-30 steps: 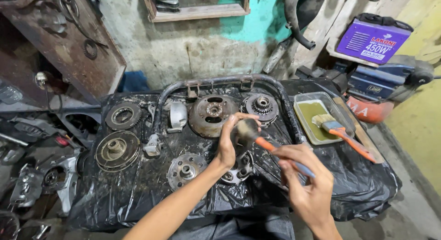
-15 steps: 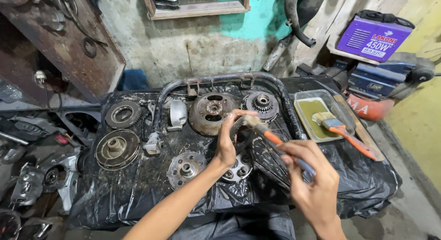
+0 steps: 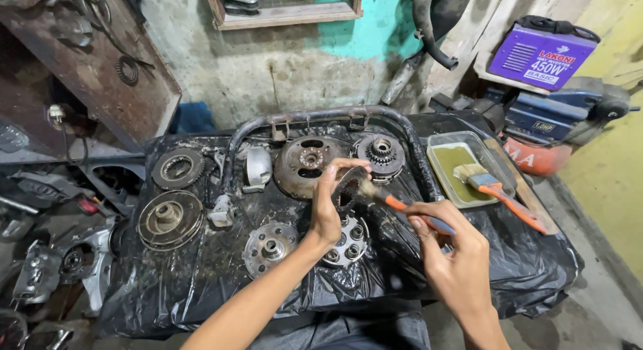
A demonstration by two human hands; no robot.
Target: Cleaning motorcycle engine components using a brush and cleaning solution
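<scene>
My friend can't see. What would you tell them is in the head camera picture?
A person's left hand holds up a dark, greasy round part while the right hand scrubs it with an orange-handled brush. Below lie more round metal parts on black plastic sheeting, with a second brush resting on a tray of yellowish liquid.

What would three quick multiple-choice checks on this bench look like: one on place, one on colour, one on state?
1. Where does the spare orange-handled paintbrush lie?
A. across the rectangular tray of yellowish liquid
B. on the floor
C. on the wooden shelf

2. What colour is the plastic sheet covering the bench?
A. white
B. black
C. blue

3. What is the left hand doing?
A. resting flat
B. holding up a dark greasy round part
C. gripping the tray

Answers: 1 A, its bristles sit over the liquid; 2 B, glossy black plastic lies under every part; 3 B, the fingers pinch the part while the right hand puts a small brush to it.
</scene>
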